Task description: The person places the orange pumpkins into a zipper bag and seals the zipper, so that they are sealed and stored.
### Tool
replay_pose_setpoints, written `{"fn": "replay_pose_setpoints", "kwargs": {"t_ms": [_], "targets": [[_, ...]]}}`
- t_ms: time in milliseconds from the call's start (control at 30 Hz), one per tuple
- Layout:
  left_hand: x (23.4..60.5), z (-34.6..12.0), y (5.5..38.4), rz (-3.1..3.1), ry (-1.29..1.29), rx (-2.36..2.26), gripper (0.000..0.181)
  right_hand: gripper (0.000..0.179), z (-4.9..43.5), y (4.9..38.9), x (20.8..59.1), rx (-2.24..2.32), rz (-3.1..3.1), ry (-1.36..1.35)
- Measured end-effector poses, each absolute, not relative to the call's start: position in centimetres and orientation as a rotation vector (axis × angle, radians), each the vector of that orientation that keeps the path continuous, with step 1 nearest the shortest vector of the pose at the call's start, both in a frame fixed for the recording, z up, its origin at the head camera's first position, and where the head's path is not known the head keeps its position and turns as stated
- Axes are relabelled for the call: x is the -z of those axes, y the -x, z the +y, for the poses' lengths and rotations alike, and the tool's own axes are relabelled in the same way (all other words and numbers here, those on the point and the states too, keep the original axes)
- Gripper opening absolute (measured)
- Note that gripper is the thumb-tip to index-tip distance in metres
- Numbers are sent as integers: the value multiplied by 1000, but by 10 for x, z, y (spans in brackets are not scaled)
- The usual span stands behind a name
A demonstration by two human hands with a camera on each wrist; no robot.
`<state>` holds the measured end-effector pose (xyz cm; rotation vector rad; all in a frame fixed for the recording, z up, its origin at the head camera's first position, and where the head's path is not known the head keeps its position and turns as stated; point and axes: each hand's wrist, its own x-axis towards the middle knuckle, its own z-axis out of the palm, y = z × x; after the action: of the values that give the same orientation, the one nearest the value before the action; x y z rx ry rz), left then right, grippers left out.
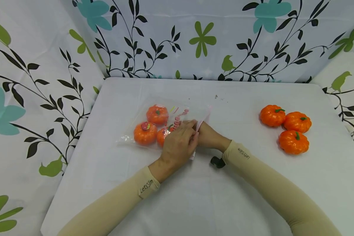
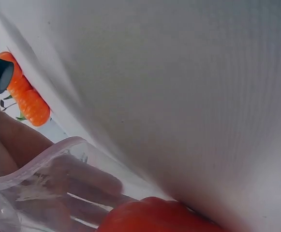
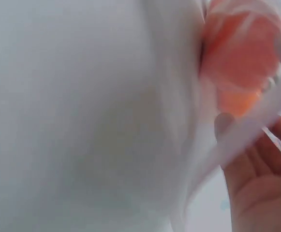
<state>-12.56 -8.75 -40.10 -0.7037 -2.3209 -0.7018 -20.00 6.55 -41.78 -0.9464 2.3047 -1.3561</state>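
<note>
A clear zip-top plastic bag with red print lies on the table, holding three small orange toy pumpkins. My left hand lies over the bag's mouth and pinches its edge. My right hand reaches into the mouth from the right. Through the plastic in the left wrist view, the right hand's fingers stretch out straight beside a pumpkin. The bag's pale rim crosses in front of the right palm in the right wrist view.
Three more orange pumpkins sit grouped at the right of the white table. A small black device is at the right wrist. Patterned cloth hangs behind the table and on both sides.
</note>
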Motion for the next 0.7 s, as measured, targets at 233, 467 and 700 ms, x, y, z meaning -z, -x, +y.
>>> {"fn": "replay_pose_setpoints", "kwargs": {"t_ms": [233, 467, 700], "targets": [[401, -88, 128, -2330, 676, 710, 11, 15, 90, 197, 408, 1465, 2264, 721], [400, -86, 128, -2321, 670, 710, 8, 9, 89, 193, 412, 1446, 2152, 833], [399, -84, 126, -2320, 680, 703, 9, 10, 81, 194, 416, 1461, 2068, 917]]}}
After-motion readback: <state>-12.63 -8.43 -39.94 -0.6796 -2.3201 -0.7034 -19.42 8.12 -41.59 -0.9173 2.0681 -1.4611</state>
